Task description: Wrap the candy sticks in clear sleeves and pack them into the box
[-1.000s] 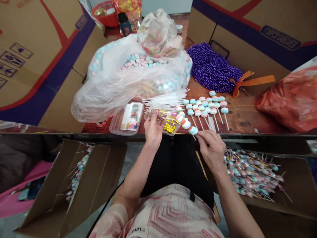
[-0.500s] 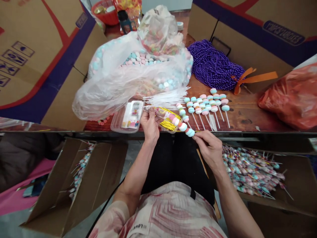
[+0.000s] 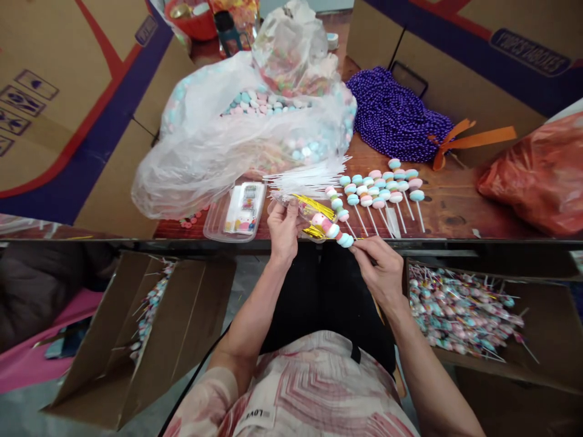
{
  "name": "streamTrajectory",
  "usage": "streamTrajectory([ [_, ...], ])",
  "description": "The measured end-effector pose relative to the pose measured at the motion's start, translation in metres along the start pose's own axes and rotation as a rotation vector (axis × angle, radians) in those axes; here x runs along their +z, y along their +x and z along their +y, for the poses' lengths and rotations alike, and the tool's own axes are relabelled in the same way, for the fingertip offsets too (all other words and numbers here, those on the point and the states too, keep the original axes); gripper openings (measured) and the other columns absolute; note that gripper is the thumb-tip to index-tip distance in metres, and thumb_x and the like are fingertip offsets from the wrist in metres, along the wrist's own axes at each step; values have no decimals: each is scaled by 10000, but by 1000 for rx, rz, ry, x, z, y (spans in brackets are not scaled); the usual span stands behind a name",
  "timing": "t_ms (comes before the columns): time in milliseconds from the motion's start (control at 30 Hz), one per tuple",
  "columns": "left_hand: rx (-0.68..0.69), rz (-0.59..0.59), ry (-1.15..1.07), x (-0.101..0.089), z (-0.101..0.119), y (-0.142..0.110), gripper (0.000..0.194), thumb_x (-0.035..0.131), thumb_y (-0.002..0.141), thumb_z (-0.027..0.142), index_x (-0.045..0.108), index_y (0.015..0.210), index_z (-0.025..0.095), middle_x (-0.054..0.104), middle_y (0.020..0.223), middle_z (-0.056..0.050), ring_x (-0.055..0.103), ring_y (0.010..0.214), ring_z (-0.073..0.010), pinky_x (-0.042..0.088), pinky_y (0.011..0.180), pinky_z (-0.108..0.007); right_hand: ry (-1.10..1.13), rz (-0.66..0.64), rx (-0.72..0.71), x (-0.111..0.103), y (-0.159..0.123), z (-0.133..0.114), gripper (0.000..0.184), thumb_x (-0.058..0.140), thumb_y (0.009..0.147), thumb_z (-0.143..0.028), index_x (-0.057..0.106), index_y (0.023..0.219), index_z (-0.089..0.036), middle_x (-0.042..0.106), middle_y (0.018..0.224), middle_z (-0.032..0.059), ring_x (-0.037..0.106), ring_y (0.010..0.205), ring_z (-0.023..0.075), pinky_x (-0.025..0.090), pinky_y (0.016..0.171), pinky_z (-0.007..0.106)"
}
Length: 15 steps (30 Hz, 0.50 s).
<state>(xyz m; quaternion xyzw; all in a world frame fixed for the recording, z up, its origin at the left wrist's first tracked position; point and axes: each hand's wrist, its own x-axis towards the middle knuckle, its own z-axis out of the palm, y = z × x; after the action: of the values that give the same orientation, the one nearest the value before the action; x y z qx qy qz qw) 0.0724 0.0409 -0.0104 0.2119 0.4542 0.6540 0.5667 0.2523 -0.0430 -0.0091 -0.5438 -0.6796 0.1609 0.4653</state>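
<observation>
My right hand (image 3: 381,267) pinches the stick of a skewer of pink, white and blue marshmallow candies (image 3: 331,229) at the table's near edge. The skewer's far end lies inside a small clear bag (image 3: 304,213), which my left hand (image 3: 283,226) holds by its mouth. Gold twist ties (image 3: 314,209) lie under the bag. Just to the right, several finished candy skewers (image 3: 381,193) lie in a row on the wooden table (image 3: 455,209).
A big clear plastic bag of loose candies (image 3: 246,133) fills the table's middle, with white sticks (image 3: 305,179) at its foot. Purple beads (image 3: 396,118), an orange bag (image 3: 537,170) and a clear tray (image 3: 237,212) lie around. Cardboard boxes below hold wrapped skewers (image 3: 460,309).
My right hand has pushed the candy skewer leftward, deeper into the clear bag held by my left hand. Both hands have shifted slightly left along the table edge.
</observation>
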Motion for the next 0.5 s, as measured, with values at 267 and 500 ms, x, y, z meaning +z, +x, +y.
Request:
streamTrajectory([
  [267, -48, 28, -89, 8, 0, -11, 342, 830, 729, 464, 659, 902, 224, 726, 805, 1, 748, 781, -148, 568, 686, -202, -103, -64, 14, 5, -4, 0, 177, 556, 970, -246, 716, 901, -213, 601, 750, 23, 590, 683, 150, 466, 664, 283],
  [500, -135, -118, -149, 10, 0, -26, 451, 785, 722, 589, 652, 905, 199, 761, 882, -74, 751, 927, -206, 584, 796, -285, -308, -21, -17, 12, -8, 0, 233, 524, 991, -238, 731, 889, -204, 514, 696, 4, 507, 608, 116, 404, 608, 249],
])
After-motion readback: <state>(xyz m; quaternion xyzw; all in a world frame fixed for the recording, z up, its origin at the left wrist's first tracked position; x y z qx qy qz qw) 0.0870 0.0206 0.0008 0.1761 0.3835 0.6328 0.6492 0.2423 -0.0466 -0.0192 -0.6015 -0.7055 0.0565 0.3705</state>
